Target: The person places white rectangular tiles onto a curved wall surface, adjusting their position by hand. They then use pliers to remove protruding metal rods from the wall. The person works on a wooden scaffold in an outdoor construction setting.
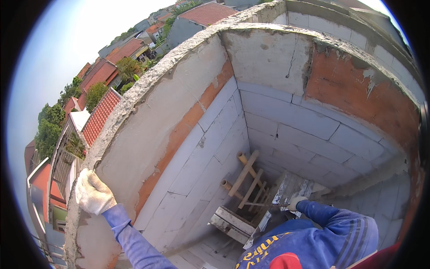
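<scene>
My left hand (92, 193), in a white knit glove, has its fingers curled over the rough concrete top edge of the wall (112, 125). Lower right, my gloved right hand (295, 202) is closed around a thin dark rod (271, 205), its fingers partly hidden; the blue sleeve and shirt surround it from below. Close by are wooden ladder-like rungs (247, 177) and pale, splattered boards (289, 188). A stack of weathered planks (230, 222) lies lower down.
Inside walls of pale blocks (291, 121) drop steeply into a narrow shaft, with grey render and orange bands (345, 80) near the top. A second curved wall (327, 20) stands behind. Outside, at left, lie tiled roofs (102, 117) and trees (49, 134) far below.
</scene>
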Action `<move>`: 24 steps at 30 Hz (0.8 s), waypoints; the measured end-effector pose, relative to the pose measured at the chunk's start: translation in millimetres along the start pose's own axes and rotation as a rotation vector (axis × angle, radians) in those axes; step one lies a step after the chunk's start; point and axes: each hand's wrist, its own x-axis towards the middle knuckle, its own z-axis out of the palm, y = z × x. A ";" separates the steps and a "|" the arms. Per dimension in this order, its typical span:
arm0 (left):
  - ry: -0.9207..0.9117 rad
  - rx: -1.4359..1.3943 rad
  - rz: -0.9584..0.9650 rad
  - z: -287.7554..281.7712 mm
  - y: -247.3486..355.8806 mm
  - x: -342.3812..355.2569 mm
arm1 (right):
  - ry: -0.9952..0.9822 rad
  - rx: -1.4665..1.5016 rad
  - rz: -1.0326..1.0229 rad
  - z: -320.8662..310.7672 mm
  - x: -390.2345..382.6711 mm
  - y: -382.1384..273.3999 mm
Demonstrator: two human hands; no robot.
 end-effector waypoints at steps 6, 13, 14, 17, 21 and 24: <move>-0.050 0.107 0.027 0.5 -27.5 -14.9 | 0.013 0.112 0.037 0.9 5.5 26.1; -0.121 0.095 -0.049 15.7 -27.5 -21.4 | 0.041 0.265 0.184 28.9 -7.8 80.1; -0.103 0.099 -0.042 9.3 -29.5 -18.4 | 0.027 0.308 0.209 31.7 -11.9 83.1; -0.056 0.078 -0.023 -1.2 -23.5 -10.5 | 0.006 0.432 0.265 36.4 -33.4 90.0; -0.019 -0.041 -0.012 5.6 26.8 -12.9 | 0.008 0.618 0.379 77.6 -71.2 98.7; 0.000 -0.150 -0.014 -1.7 67.1 -15.6 | 0.019 0.783 0.462 108.6 -101.5 93.9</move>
